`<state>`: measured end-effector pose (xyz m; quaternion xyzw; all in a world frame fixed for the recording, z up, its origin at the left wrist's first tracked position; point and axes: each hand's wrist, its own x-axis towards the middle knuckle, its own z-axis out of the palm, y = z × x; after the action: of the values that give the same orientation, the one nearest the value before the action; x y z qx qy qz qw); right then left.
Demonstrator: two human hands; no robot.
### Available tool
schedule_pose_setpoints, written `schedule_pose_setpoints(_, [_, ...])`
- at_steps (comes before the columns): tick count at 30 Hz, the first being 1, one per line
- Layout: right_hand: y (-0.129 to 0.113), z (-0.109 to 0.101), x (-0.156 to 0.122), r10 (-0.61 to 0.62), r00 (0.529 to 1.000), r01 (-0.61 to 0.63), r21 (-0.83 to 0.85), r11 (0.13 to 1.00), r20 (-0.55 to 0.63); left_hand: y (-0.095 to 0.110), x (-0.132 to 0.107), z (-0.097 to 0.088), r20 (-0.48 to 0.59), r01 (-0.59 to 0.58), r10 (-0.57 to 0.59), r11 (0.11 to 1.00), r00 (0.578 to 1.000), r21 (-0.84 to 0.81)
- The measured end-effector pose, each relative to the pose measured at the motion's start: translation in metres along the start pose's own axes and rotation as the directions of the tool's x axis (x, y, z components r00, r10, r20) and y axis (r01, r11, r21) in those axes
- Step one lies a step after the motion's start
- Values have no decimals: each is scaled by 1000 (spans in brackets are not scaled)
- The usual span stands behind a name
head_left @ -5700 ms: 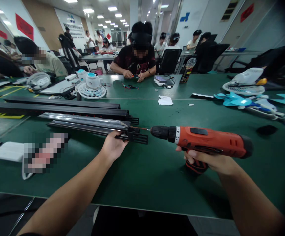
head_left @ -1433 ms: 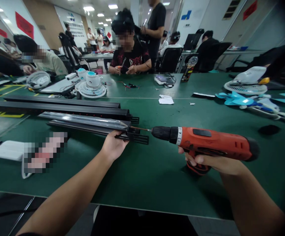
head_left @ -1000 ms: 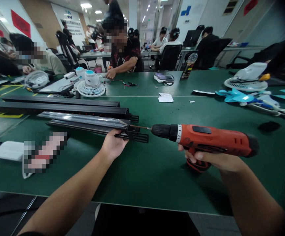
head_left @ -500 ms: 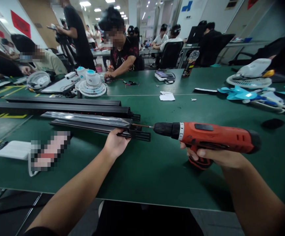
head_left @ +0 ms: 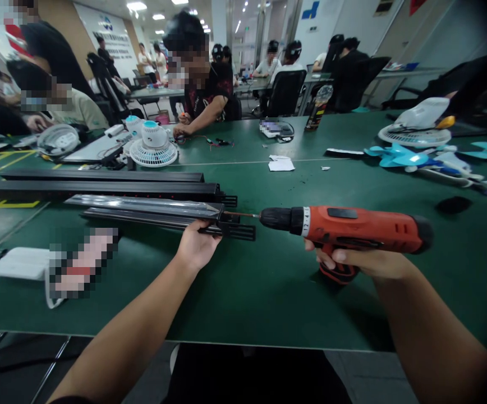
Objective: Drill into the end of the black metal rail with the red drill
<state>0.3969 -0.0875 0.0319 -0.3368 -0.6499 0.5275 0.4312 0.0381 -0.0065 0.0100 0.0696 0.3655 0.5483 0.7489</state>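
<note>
My right hand is wrapped round the grip of an orange-and-black cordless drill, which points left. A long thin bit runs from its chuck to the end of a black metal profile; how far it goes in is hidden. Under that end, my left hand is closed round the profile, thumb on top. Clear plastic film lies along the upper side of the piece. Two more long black profiles rest parallel behind it on the green table.
Left of my forearm lie a white box and a blurred pink item. Fan parts, a bottle, paper scraps and blue fan blades are farther back. A co-worker sits across the table.
The view has shifted slightly. The drill and my right hand sit a little farther left, with the chuck slightly closer to the profile's end. My left hand keeps its hold.
</note>
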Motion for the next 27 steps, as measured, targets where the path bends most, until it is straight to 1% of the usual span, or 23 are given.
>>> schedule_pose_setpoints(8, [2,-2,0,25,1000,-25,-8,1000,15,0,3,-2,15,-3,3,1000,1000,4])
schedule_pose_setpoints(11, [4,-3,0,10,1000,-10,1,1000,25,0,4,-4,0,-5,5,1000,1000,7])
schedule_pose_setpoints(16, [10,-6,-2,-28,998,28,-8,1000,51,1,5,-6,5,-5,5,1000,1000,-2])
schedule_pose_setpoints(23, [12,-6,-2,-15,1000,15,4,1000,27,0,8,-10,22,-8,8,1000,1000,18])
schedule_pose_setpoints(27, [12,-6,-2,14,1000,-14,-2,1000,21,0,11,-12,28,-12,11,1000,1000,22])
